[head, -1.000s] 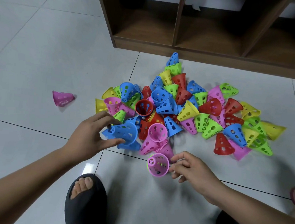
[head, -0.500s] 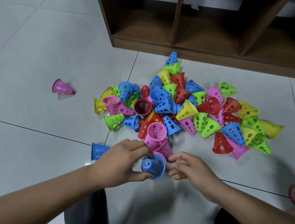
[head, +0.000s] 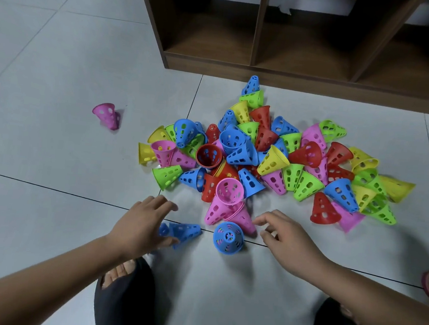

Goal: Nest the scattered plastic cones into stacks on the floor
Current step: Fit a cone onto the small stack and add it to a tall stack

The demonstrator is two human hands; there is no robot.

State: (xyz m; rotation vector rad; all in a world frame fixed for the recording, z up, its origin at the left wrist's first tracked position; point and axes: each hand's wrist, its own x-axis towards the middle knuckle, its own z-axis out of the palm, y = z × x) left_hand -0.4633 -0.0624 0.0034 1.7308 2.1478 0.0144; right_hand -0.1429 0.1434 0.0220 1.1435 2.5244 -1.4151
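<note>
Floor (head: 62, 53): blue cone (head: 228, 238), seemingly free, between left hand (head: 141, 224), right hand (head: 288, 242).

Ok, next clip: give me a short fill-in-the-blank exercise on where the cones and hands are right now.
1. The upright cone between the left hand and the right hand is ___ on the outside.
2. The lone cone lying far left of the pile is ___.
3. The blue cone by the left hand lies on its ___.
4. Both hands hold ___.
Missing words: blue; pink; side; nothing.
</note>
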